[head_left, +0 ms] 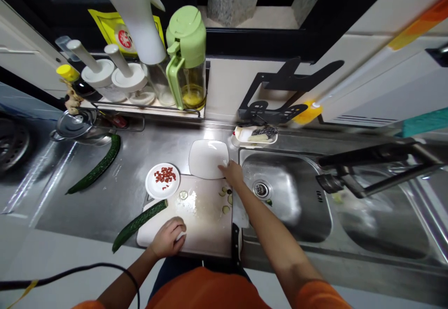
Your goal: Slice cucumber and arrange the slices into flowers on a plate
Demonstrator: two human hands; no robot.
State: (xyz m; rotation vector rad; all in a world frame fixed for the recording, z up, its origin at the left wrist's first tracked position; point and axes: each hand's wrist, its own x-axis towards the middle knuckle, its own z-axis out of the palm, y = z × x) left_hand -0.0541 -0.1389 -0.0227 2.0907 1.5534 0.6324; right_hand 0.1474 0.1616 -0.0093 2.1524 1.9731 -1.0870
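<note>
My right hand grips the near right corner of a white square plate, thumb on top. The plate holds nothing and lies at the far edge of the white cutting board. My left hand rests on the board's near left part, fingers loosely curled, with a gap between thumb and fingers and nothing visible in it. A cut cucumber lies across the board's left edge. Several cucumber slices are at the board's right side. A black-handled knife lies along the right edge, its blade partly hidden.
A round plate of chopped red pieces sits at the board's far left corner. Another cucumber lies farther left. The steel sink is to the right, under a faucet. An oil jug and jars stand on a rack behind.
</note>
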